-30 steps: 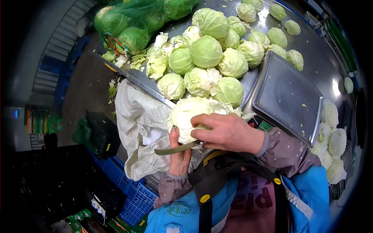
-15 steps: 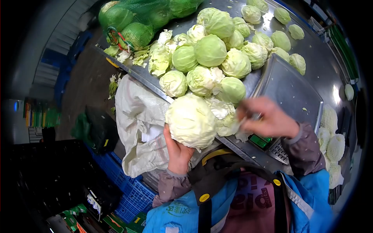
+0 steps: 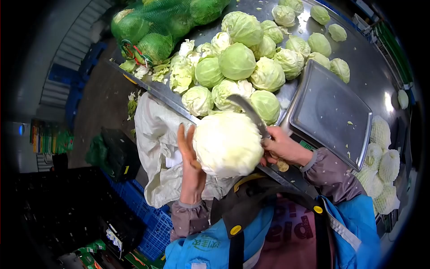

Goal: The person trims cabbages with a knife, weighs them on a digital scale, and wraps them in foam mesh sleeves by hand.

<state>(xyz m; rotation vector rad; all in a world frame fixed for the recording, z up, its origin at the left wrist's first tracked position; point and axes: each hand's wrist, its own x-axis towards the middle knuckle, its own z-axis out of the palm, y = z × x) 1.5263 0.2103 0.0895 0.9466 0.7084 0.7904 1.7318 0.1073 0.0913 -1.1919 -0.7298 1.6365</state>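
A pale, trimmed cabbage [image 3: 226, 145] is held up in front of my body. My left hand [image 3: 190, 159] supports its left side, thumb and fingers spread against it. In my right hand [image 3: 286, 147] is a knife with a curved blade [image 3: 249, 112], gripped by its wooden handle [image 3: 282, 165]. The blade runs up along the cabbage's right edge; whether it touches the leaves I cannot tell. Just beyond lies a pile of cabbages [image 3: 237, 62] on the metal table [image 3: 371, 96].
Right of the pile stands a weighing scale [image 3: 333, 110]. Netted cabbages [image 3: 387, 166] sit at far right. A green mesh sack [image 3: 165, 27] of cabbages lies at the back left. A white woven sack [image 3: 154, 130] hangs by the table edge, with blue crates [image 3: 154, 228] below.
My right hand has moved left to the cabbage, and the knife blade, blurred before, now shows plainly. The cabbage has shifted slightly right, and my left fingers have spread along its left side.
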